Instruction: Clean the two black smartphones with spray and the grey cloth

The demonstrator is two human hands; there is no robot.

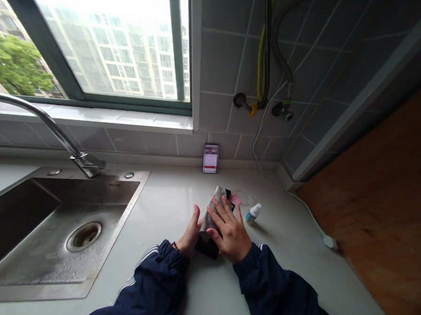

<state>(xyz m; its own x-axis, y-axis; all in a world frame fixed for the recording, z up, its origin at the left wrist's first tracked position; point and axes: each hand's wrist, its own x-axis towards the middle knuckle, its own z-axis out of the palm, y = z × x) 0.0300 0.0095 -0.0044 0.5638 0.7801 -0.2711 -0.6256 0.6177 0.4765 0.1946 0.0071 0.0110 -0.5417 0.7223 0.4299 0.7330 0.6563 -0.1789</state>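
My right hand [229, 233] lies flat, fingers stretched and slightly spread, on a grey cloth [220, 194]. The cloth covers most of a flat black rectangular object [207, 247], whose lower end and upper right corner stick out; its exact kind is hidden. At its left edge is my left hand [189, 234], thumb pointing up and apart. Its other fingers are mostly hidden beside or beneath the object, so its grip does not show. Just right of my right hand stands a small white-capped spray bottle [253, 214] with a blue label.
Behind the cloth lie a pink piece [235, 199] and clear plastic packaging [245, 197]. A phone-like screen [211, 159] leans on the back wall. On the left are a steel sink [116, 232] and faucet [61, 133]. A white cable [300, 200] runs along the right.
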